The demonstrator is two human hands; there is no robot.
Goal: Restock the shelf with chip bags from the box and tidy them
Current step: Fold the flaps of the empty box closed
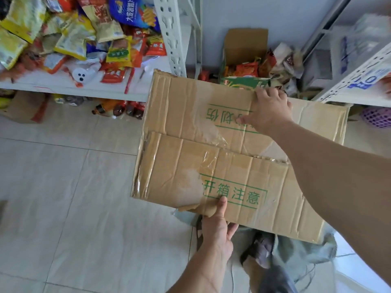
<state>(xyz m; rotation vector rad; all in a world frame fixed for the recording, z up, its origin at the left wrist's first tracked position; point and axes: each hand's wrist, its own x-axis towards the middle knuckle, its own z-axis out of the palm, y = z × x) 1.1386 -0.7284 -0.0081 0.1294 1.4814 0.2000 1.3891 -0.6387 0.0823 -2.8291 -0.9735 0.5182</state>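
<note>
A brown cardboard box with green printed characters and torn tape is held in the air in front of me, its two top flaps closed. My left hand grips the near edge, thumb on top of the flap. My right hand grips the far flap's edge, fingers curled over it and thumb pressed on the cardboard. The white shelf at upper left carries a messy heap of chip and snack bags. What is inside the box is hidden.
A second open carton with orange snack packets stands on the floor by the wall. Bottles lie under the left shelf. Another white shelf with plastic bags stands at right. Pale tiled floor spreads at left. My feet show below the box.
</note>
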